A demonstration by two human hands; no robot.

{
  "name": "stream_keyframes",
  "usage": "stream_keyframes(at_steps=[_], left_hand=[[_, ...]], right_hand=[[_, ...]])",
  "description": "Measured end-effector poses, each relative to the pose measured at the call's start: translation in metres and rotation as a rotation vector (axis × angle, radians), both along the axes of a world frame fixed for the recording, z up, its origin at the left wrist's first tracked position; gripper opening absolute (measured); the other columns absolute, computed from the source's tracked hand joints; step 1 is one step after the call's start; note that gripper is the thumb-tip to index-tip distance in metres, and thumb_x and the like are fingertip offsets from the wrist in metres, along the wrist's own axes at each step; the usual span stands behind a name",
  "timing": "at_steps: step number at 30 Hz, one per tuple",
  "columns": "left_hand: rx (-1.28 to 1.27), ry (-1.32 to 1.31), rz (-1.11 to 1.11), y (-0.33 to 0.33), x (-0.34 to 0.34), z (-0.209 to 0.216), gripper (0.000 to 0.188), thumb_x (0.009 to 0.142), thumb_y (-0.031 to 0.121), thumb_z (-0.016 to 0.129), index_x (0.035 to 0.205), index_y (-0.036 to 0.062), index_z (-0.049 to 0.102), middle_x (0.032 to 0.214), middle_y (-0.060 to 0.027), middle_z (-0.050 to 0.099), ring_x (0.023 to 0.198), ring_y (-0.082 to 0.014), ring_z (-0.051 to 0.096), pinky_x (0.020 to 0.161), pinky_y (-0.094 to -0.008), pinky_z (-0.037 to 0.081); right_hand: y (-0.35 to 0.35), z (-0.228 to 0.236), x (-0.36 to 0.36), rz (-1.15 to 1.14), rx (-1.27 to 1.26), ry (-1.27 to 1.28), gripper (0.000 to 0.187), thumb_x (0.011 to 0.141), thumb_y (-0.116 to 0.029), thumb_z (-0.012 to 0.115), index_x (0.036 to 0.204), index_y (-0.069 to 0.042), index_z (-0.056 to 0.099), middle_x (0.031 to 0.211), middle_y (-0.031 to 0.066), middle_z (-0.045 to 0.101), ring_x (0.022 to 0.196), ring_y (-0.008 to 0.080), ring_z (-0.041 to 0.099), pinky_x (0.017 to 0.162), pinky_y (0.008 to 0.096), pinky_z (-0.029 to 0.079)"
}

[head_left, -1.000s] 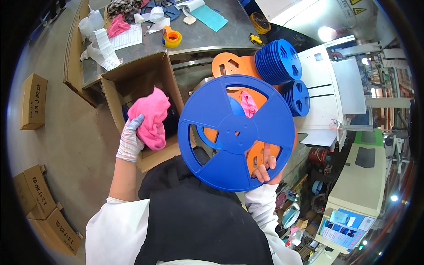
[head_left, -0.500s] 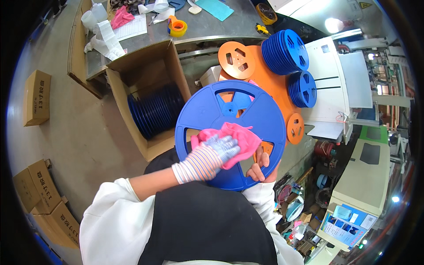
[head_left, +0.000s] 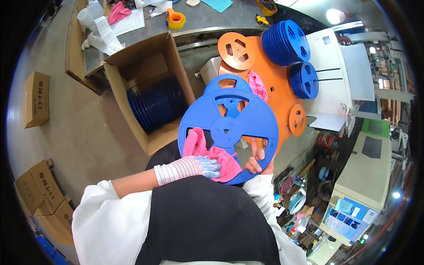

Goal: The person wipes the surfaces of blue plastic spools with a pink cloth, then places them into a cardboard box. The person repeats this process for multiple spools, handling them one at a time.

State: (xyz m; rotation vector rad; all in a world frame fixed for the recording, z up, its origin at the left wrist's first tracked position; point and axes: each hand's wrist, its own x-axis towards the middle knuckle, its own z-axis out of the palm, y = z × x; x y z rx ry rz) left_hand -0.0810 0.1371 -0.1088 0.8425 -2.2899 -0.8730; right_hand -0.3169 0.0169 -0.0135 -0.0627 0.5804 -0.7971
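Bright indoor light, mostly even. Blown-out glare [head_left: 335,16] top right, small lights [head_left: 396,194] far right. Fisheye: black rim, table [head_left: 205,18] edge bowed. Middle reasonably sharp.

Two stacks of blue reels [head_left: 286,43] and a pink cloth [head_left: 258,86] are borne by the orange platform [head_left: 282,104]. The grey metal bench [head_left: 212,22] is strewn with an orange-and-yellow tape roll [head_left: 176,20], a turquoise sheet [head_left: 218,4], white paper [head_left: 129,23] and a small yellow object [head_left: 262,20]. By the floor [head_left: 92,145], closed brown cartons [head_left: 36,99] are supported.
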Motion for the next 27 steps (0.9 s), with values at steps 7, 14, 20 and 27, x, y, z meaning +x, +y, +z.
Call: stream_keyframes(at_steps=[7, 14, 20, 27], left_hand=[[-0.039, -0.211, 0.227, -0.026, 0.028, 0.051, 0.048, 0.082, 0.009, 0.061, 0.129, 0.0189, 0.057, 0.133, -0.0101, 0.057, 0.126, -0.0269, 0.055, 0.104, -0.0376, 0.045], [0.659, 0.388, 0.853, -0.089, 0.032, 0.008, 0.054, 0.08, -0.001, 0.056, 0.135, 0.0045, 0.055, 0.133, -0.0167, 0.058, 0.122, -0.03, 0.057, 0.104, -0.0337, 0.044], [0.044, -0.098, 0.026, -0.035, -0.015, 0.041, 0.053, 0.088, 0.014, 0.056, 0.14, 0.0179, 0.049, 0.143, -0.0086, 0.051, 0.135, -0.0281, 0.047, 0.109, -0.0452, 0.042], [0.106, -0.052, 0.557, -0.079, 0.008, 0.077, 0.062, 0.081, 0.001, 0.054, 0.143, 0.0106, 0.049, 0.147, -0.0153, 0.048, 0.139, -0.0327, 0.043, 0.115, -0.0446, 0.033]], right_hand=[[-0.001, -0.003, 0.002, 0.045, -0.08, -0.015, 0.04, 0.102, -0.038, 0.044, 0.083, -0.004, 0.049, 0.158, 0.0026, 0.036, 0.049, 0.0124, 0.046, 0.05, 0.028, 0.035], [0.004, 0.001, 0.009, 0.052, -0.109, -0.082, 0.037, 0.104, -0.035, 0.042, 0.084, -0.004, 0.045, 0.164, -0.0013, 0.024, 0.049, 0.0138, 0.048, 0.051, 0.0286, 0.036], [0.002, -0.027, -0.005, 0.069, -0.145, -0.248, 0.04, 0.105, -0.037, 0.041, 0.082, -0.004, 0.044, 0.164, -0.0008, 0.022, 0.048, 0.0142, 0.047, 0.05, 0.0287, 0.035], [-0.003, 0.0, 0.023, 0.088, -0.126, -0.107, 0.04, 0.104, -0.037, 0.043, 0.078, -0.005, 0.045, 0.161, -0.0024, 0.031, 0.046, 0.0121, 0.043, 0.05, 0.0281, 0.031]])
